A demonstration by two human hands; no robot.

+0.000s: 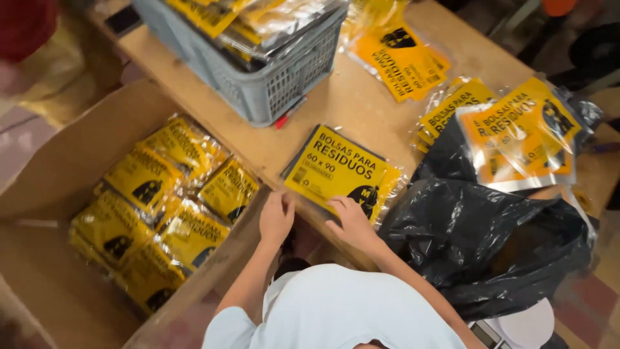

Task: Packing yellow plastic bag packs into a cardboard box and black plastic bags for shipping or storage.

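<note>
A flat yellow packet of bags [336, 169] in clear wrap lies at the near edge of the wooden table [352, 103]. My left hand [276, 216] rests at the packet's near left corner, fingers on the table edge. My right hand [352, 222] lies flat on the packet's near right corner, beside its black bag picture. Neither hand has lifted it. To my left, an open cardboard box [77, 161] holds several of the same yellow packets [161, 207], laid in rows.
A grey plastic crate [271, 84] with more packets stands at the table's far side. Loose yellow packets [516, 129] lie to the right. A crumpled black plastic bag [484, 239] sits by my right arm. A red marker [284, 119] lies beside the crate.
</note>
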